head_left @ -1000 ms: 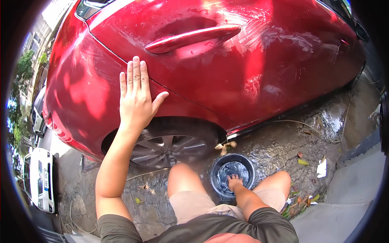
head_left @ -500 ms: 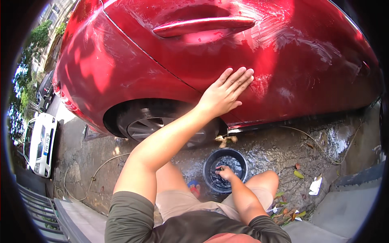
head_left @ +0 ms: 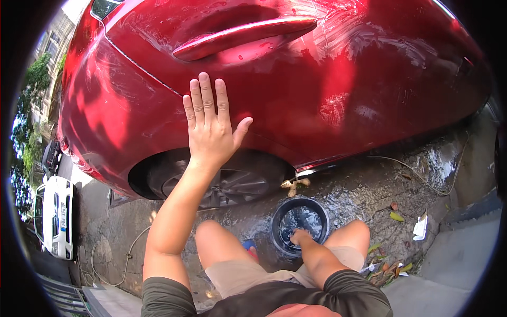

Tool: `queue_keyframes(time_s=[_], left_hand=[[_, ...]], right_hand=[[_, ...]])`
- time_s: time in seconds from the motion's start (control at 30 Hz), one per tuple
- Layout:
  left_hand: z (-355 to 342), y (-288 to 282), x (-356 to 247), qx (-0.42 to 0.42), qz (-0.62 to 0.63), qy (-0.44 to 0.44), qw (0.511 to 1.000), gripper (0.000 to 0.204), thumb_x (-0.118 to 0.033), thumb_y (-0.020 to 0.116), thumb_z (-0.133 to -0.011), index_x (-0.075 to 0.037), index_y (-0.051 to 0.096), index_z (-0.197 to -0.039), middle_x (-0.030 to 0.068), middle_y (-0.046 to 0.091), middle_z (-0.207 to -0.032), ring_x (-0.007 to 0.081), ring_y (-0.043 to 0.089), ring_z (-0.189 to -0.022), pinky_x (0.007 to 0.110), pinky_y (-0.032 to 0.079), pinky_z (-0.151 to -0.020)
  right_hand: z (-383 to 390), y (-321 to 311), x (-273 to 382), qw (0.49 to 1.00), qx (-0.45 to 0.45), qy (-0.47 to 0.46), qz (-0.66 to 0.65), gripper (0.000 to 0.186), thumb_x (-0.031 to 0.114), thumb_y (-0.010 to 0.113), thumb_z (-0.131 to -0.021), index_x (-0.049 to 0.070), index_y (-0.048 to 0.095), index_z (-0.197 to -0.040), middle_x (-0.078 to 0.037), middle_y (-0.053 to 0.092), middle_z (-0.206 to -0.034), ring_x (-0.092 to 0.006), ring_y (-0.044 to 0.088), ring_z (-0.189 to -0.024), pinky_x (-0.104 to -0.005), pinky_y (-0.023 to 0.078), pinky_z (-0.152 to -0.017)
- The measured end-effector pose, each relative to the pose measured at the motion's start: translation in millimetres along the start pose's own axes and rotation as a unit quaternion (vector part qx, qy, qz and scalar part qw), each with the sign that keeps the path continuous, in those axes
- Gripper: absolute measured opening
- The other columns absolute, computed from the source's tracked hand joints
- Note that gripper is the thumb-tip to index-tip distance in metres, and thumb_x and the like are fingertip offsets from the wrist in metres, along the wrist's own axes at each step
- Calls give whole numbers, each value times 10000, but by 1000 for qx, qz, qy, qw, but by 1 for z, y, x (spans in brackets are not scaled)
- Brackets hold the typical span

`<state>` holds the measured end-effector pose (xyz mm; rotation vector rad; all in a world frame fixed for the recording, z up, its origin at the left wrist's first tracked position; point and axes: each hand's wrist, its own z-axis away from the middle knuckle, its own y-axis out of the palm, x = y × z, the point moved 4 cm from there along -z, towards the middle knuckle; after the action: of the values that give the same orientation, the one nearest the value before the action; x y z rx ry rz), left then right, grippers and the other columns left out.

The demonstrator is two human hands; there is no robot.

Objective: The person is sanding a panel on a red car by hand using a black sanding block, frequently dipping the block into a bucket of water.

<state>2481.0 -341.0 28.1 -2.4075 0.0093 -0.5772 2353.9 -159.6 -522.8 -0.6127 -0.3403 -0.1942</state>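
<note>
My left hand (head_left: 211, 132) lies flat on or just over the red car (head_left: 285, 105), fingers spread and pointing up, nothing in it. It is below the door handle (head_left: 245, 37), near the door seam and above the rear wheel (head_left: 227, 185). Down by my knees, my right hand (head_left: 300, 236) dips into a dark round bucket (head_left: 274, 224) that holds water (head_left: 303, 217). Its fingers look curled together at the water; whatever they hold, if anything, is hidden. Whitish smears and water drops mark the paint around and right of the handle.
A hose (head_left: 430, 187) runs along the wet ground at the right, another stretch of hose (head_left: 128, 256) at the left. Fallen leaves (head_left: 396, 216) and white scraps (head_left: 420, 228) lie right of my knee. A white car (head_left: 57, 216) stands far left, above a metal grating (head_left: 63, 296).
My left hand has moved left across the car's side, its fingers turning upward and spreading. My right hand stays in the bucket. The view has shifted slightly.
</note>
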Motion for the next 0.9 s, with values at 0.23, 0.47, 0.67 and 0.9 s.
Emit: queue_keyframes(time_s=[0.23,0.47,0.67,0.9], left_hand=[[-29,-19,-28,-8,209,305,929,372,-321,791,-832,-58,729,-1087,110,648,-1352,321,575,-1296,481,422,-1116],[-161,-73,78,-199,156,282,925,259,-300,727,-920,-65,707,-1027,88,701,-1127,307,638,-1110,438,488,-942],[-208,-70,81,-126,169,386,898,262,-309,678,-964,-48,663,-981,77,625,-1281,322,573,-1178,457,426,-1037],[-191,-63,78,-71,135,500,853,384,-411,648,-962,-31,705,-934,148,562,-1397,340,480,-1355,477,319,-1148]], right_hand=[[-7,-34,-23,852,-155,39,-499,413,225,581,-962,62,669,-1331,-202,719,-1209,-319,675,-1125,-407,498,-982],[140,-179,4,607,-352,-28,-712,523,178,525,-1077,139,398,-1583,-74,587,-1379,-174,610,-1102,-337,543,-844],[282,-430,69,450,-777,-227,-377,478,191,538,-1069,17,467,-1509,-216,480,-1548,-313,473,-1436,-378,378,-1180],[264,-448,201,547,-812,-169,-114,710,403,452,-1067,57,206,-1636,-208,157,-1702,-427,131,-1570,-633,92,-1227]])
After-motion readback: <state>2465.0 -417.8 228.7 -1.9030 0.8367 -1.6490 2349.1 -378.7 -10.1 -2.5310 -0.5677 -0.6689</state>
